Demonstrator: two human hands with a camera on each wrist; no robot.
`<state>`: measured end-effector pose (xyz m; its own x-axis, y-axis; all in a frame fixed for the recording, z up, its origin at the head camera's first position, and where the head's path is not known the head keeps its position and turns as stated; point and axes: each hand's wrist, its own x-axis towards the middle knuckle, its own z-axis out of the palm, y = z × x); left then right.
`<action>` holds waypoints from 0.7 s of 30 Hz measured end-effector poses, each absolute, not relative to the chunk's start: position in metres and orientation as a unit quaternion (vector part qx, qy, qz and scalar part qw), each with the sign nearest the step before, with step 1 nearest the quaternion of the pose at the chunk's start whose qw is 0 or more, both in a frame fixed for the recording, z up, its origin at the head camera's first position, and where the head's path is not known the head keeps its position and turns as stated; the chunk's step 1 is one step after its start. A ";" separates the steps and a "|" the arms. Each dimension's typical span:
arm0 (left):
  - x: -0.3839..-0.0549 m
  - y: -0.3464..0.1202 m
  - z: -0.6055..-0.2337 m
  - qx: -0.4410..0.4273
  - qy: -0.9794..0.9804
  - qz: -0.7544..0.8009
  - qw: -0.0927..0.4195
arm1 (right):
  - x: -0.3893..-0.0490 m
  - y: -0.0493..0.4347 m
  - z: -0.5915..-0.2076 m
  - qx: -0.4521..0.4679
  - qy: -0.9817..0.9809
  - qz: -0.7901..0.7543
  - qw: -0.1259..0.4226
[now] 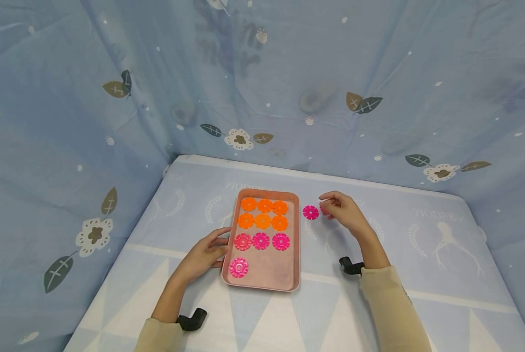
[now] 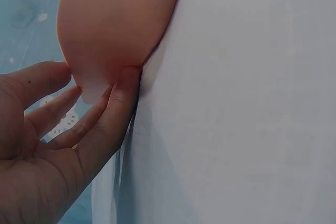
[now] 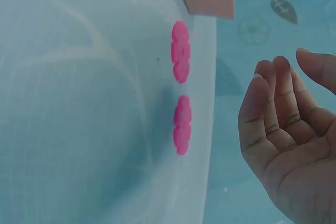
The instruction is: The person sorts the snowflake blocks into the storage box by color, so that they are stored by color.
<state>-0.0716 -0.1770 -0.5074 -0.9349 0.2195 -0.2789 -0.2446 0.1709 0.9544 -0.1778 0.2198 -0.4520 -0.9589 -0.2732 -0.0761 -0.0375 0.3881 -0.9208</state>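
My left hand (image 1: 205, 255) rests at the left side of a pink tray (image 1: 267, 282), fingers spread and fingertips on its outer wall (image 2: 113, 24). Inside the tray lie several orange notched flower-shaped discs (image 1: 263, 221) in two rows. Below them is a row of three pink discs (image 1: 281, 241), with a single pink disc (image 1: 238, 267) at the lower left. Right of the tray, my right hand (image 1: 341, 210) hovers with loosely bent fingers and nothing between them. Two pink discs (image 3: 180, 52) lie on the table; in the head view one is partly hidden under the fingertips.
A patterned pale blue cloth (image 1: 421, 254) covers the table under the tray. Blue floral curtains (image 1: 289, 88) hang behind and at both sides. Black wrist mounts (image 1: 193, 320) stick out from both forearms near the tabletop.
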 end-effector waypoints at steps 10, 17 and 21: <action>-0.071 -0.178 -0.509 -0.002 0.742 0.646 0.181 | -0.200 0.243 -0.486 -0.032 0.845 -0.528 0.075; -0.072 -0.178 -0.508 -0.005 0.744 0.643 0.179 | -0.207 0.248 -0.496 0.008 0.860 -0.505 0.072; -0.072 -0.178 -0.507 -0.002 0.745 0.642 0.182 | -0.210 0.250 -0.501 0.020 0.866 -0.493 0.083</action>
